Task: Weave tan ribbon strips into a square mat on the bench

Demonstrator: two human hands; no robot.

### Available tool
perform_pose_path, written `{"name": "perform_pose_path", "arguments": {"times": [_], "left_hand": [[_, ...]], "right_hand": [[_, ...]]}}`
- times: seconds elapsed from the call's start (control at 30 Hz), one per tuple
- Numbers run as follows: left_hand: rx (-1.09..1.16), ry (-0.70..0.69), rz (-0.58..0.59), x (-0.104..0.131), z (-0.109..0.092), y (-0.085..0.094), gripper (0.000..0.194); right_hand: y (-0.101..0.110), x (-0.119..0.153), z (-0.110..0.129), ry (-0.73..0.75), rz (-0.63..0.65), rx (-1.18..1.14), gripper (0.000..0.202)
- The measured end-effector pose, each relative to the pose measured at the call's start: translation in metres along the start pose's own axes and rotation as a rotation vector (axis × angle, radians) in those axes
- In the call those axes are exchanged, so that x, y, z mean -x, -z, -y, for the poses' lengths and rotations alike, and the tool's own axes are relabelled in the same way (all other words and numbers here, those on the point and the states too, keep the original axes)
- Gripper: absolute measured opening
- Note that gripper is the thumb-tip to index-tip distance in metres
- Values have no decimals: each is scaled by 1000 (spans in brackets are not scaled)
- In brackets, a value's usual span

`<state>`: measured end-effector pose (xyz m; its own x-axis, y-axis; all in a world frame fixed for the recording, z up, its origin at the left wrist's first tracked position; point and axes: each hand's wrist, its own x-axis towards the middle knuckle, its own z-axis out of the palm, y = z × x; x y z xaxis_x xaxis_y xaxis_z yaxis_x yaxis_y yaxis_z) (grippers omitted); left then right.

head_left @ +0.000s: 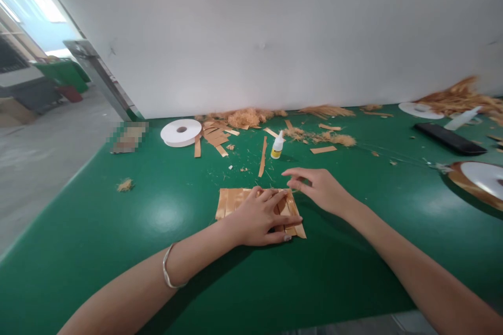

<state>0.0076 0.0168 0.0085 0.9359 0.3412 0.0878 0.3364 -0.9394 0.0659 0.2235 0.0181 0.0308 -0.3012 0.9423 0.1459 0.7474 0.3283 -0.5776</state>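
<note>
My left hand (263, 218) lies with spread fingers on a small panel of shiny tan strips (231, 201) set side by side on the green table. It covers the middle of the panel; the left end and right edge show. My right hand (316, 188) hovers just off the panel's upper right corner, index finger and thumb apart. Nothing I can make out is held in it, though its lower fingers are partly hidden. A small white glue bottle (277, 146) with a yellow label stands upright beyond both hands. Left of it lies a loose tan strip (263, 157).
A white tape roll (181, 132) lies near cut tan strips (216, 137) at the back left. Fluffy tan fibre (247, 117) lines the white partition (259, 42). Rightward are a black flat object (450, 138) and a reel of tan ribbon (477, 180). The green table (118, 251) ends at left.
</note>
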Motion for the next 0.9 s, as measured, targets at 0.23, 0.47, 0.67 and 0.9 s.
{"name": "perform_pose_path", "arguments": {"times": [0.23, 0.47, 0.67, 0.9], "left_hand": [[-2, 0, -35, 1, 0, -1, 48], [-14, -13, -41, 1, 0, -2, 48], [0, -16, -41, 1, 1, -2, 49], [27, -24, -27, -1, 1, -2, 46]], "right_hand": [[-7, 2, 8, 47, 60, -160, 29], [-14, 4, 8, 172, 0, -123, 22], [-25, 4, 6, 172, -46, -114, 19], [-36, 5, 8, 208, 36, -150, 20]]}}
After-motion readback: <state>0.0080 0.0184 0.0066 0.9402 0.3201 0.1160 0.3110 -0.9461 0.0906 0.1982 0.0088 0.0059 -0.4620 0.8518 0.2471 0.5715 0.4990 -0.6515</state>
